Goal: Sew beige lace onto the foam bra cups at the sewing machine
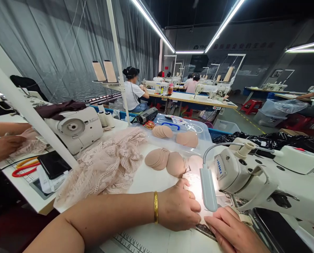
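My left hand (178,207), with a gold bangle and a ring, lies on the sewing table with fingers curled and pressed onto a pale pink piece of fabric (194,180). Beside it, my right hand (234,227) rests by the machine's needle area with fingers stretched out and lying flat, fingertips at the fabric's near edge. A white sewing machine (251,179) stands at the right, and its lamp (208,189) hides part of the fabric. Stacks of beige round pads (157,160) lie just beyond my left hand.
A heap of pale pink lace (112,158) covers the left side. A clear plastic lid (169,121) behind carries more pads. A black phone (280,228) lies right of my right hand. At far left, another person's hands (5,146) hold lace beside a second machine (78,128).
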The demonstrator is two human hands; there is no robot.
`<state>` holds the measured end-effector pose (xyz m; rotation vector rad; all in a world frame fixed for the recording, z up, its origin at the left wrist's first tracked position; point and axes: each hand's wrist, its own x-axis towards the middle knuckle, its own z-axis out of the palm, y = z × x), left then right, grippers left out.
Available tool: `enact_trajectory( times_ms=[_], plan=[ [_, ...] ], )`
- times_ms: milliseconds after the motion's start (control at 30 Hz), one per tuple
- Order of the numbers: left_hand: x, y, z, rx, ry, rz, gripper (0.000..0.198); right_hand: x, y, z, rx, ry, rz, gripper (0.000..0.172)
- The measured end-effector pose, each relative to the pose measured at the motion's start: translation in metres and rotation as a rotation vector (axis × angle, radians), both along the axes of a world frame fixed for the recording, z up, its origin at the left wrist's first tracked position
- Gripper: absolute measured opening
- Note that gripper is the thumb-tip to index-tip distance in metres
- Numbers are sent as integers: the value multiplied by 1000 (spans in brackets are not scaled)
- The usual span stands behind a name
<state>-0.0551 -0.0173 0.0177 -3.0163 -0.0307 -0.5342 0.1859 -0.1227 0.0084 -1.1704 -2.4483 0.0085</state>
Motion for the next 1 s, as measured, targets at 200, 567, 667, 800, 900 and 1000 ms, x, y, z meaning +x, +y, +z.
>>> enact_trajectory(
  times_ms=[200, 567, 667, 800, 900, 1000],
  plan=[
    [8, 6, 2, 8, -2, 52, 25, 1, 4, -10, 111, 15, -81, 24],
    [20, 27, -7, 39, 15, 121, 27, 13, 7, -48, 172, -104, -389, 39],
    [22, 38, 2, 3, 56, 151, 23, 9, 7, -49, 211, -88, -454, 43],
    [33, 63, 36, -159, -170, 404, 17, 7, 7, -50, 197, -55, -462, 40],
    [54, 90, 54, -411, -317, 599, 33, 9, 7, -54, 184, -47, -457, 38],
    [71, 118, 57, -593, -303, 678, 17, 11, 8, -58, 179, -68, -460, 39]
  ],
)
